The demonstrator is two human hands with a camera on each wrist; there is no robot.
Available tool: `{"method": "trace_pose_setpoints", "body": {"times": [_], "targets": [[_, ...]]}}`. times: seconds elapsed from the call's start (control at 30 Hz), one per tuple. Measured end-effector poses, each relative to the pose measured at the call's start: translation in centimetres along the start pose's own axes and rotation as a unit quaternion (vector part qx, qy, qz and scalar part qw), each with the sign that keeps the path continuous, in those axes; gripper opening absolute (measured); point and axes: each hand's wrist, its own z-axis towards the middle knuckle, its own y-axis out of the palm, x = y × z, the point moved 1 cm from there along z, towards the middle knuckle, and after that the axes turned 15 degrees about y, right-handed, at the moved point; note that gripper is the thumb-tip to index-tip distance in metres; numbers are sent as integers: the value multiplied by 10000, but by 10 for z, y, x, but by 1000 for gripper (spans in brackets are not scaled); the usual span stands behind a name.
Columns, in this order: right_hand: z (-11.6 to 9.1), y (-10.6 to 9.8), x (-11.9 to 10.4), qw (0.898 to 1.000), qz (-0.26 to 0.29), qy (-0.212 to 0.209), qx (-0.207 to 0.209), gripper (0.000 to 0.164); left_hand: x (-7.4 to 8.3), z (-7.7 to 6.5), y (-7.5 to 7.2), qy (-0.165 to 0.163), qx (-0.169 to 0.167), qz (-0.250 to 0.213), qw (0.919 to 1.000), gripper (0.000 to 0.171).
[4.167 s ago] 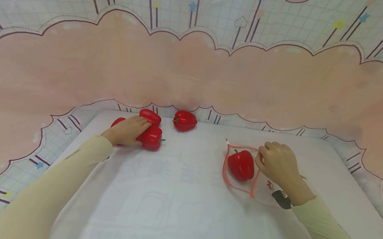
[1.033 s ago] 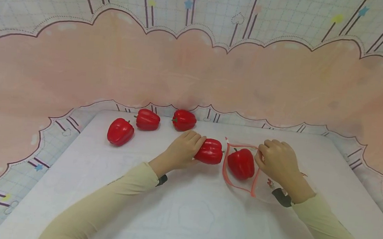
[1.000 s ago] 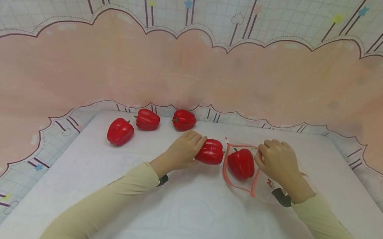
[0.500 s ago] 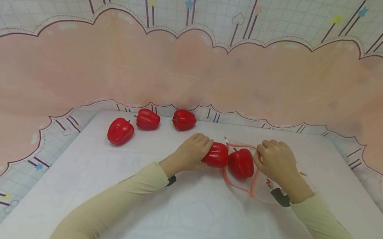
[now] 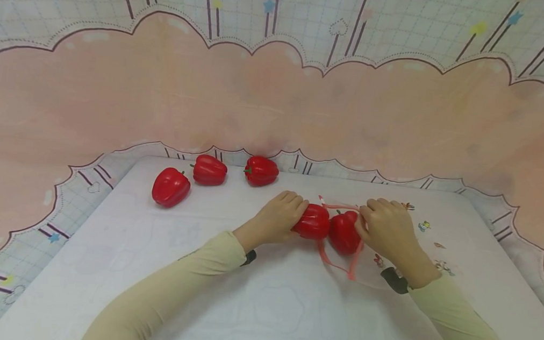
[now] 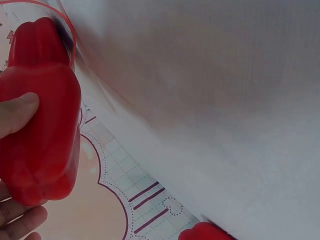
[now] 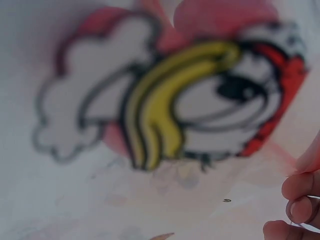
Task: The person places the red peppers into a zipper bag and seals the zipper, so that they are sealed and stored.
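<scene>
My left hand [image 5: 275, 218] grips a red bell pepper [image 5: 314, 222] at the mouth of a clear bag with a pink rim [image 5: 352, 269]. In the left wrist view the thumb lies on this bell pepper [image 6: 47, 125], with fingers below it. It appears to touch a second red bell pepper [image 5: 344, 234], which sits within the bag's mouth. My right hand [image 5: 387, 231], fingers curled, holds the bag's rim on the right and partly hides that second pepper. The right wrist view shows the bag's blurred cartoon print [image 7: 165, 120] close up, with fingertips at the right edge.
Toward the back left of the white table [image 5: 221, 306] lie three more red bell peppers: one nearer [image 5: 171, 187], one behind it [image 5: 210, 170] and one farther right [image 5: 261, 171]. A patterned cloth [image 5: 259, 98] stands behind the table.
My left hand has taken a bell pepper from the back left and carried it right, up to the pepper in the bag. Lately my right hand has shifted slightly left with the bag's rim.
</scene>
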Motion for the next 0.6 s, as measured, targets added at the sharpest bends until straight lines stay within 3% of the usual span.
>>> {"method": "trace_pose_setpoints", "body": {"times": [0.6], "targets": [[2, 1, -1, 9992, 120, -255, 282, 11, 7, 12, 5, 84, 90, -244, 9996, 61]]}}
